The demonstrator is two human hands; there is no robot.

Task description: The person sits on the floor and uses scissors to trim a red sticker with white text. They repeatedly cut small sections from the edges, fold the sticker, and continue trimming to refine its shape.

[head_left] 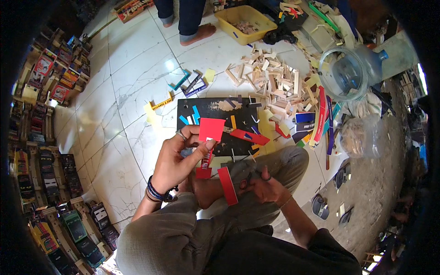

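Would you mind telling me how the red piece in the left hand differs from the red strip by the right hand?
The red piece is squarish and broad; the red strip is long and narrow. The left hand pinches the piece up over the black board, while the strip lies slanted across the lap beside the right hand, which holds scissors. Both are flat and plain red.

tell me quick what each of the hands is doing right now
Left hand: closed on a red card piece, pinched between thumb and fingers.
Right hand: closed around scissors, resting on the lap beside a red strip.
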